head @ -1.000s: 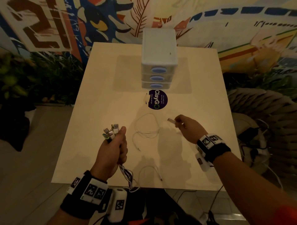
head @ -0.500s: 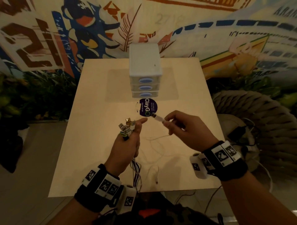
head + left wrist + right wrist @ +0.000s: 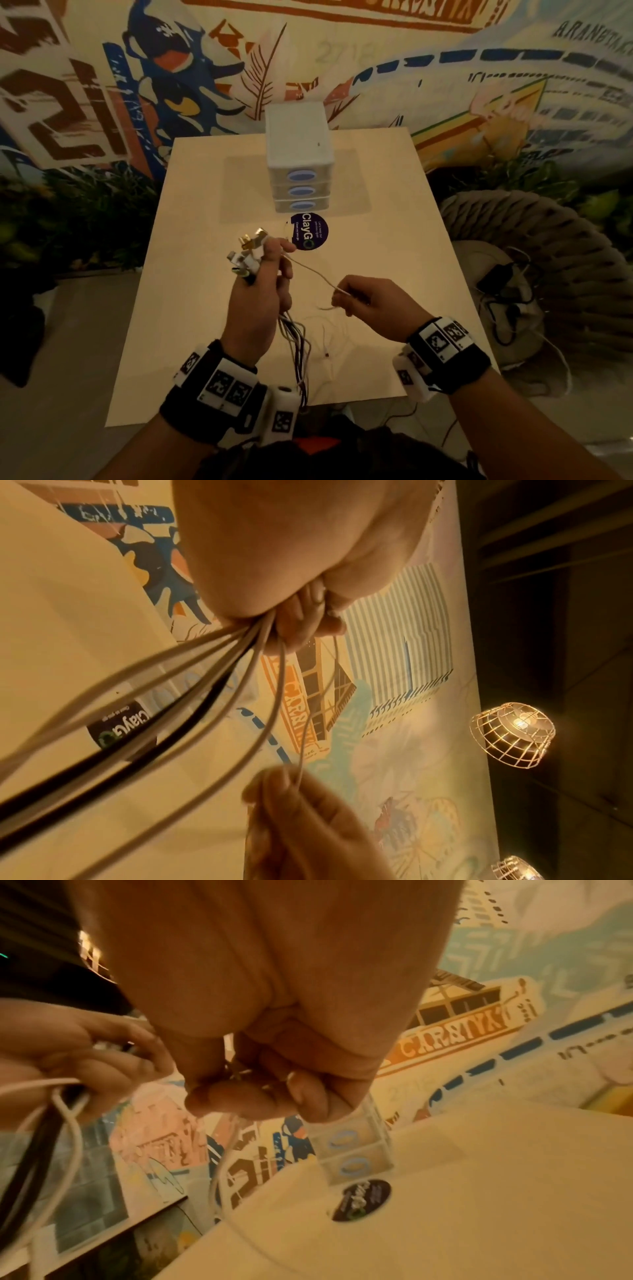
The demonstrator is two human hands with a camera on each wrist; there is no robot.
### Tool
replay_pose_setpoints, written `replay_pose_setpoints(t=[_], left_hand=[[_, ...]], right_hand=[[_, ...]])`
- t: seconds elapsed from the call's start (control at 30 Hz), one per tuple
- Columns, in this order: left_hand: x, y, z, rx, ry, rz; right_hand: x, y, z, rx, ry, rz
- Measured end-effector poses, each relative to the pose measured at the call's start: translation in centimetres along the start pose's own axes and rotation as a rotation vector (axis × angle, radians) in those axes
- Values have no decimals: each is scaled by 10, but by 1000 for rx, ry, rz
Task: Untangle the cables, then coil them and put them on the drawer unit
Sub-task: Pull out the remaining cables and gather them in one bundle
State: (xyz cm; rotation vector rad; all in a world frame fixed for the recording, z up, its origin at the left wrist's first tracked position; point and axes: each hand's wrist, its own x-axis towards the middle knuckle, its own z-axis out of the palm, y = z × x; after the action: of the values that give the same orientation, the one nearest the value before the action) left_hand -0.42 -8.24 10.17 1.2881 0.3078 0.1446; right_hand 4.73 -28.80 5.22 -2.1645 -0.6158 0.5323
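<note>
The left hand (image 3: 255, 301) grips the cable bundle (image 3: 296, 346), plugs up; the right hand (image 3: 371, 310) pinches one thin white cable (image 3: 313, 272) running toward ten o'clock. The drawer unit (image 3: 298, 156) stands at twelve, well apart.

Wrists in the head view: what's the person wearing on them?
Both forearms are bare, no sleeves. The left hand and right hand are ungloved. Each wrist has a wide black band carrying white blocks printed with square black-and-white fiducial tags, plus a white rounded camera pod on the inner side, also tagged.
</note>
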Motion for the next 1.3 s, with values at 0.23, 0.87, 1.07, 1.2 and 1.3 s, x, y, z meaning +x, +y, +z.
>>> replay_pose_setpoints(t=[0.23, 0.87, 1.07, 1.2, 1.3], left_hand=[[7, 6, -23, -60, 342, 63], [-10, -7, 8, 719, -221, -36], [0, 9, -8, 470, 38, -118], [12, 9, -25, 319, 157, -144], [18, 10, -32, 207, 207, -146]], right_hand=[[-20, 44, -19, 6, 93, 140], [-1, -36, -49, -374, -131, -102], [-22, 33, -58, -266, 47, 111], [-45, 75, -42, -185, 77, 224], [-64, 108, -17, -113, 71, 358]])
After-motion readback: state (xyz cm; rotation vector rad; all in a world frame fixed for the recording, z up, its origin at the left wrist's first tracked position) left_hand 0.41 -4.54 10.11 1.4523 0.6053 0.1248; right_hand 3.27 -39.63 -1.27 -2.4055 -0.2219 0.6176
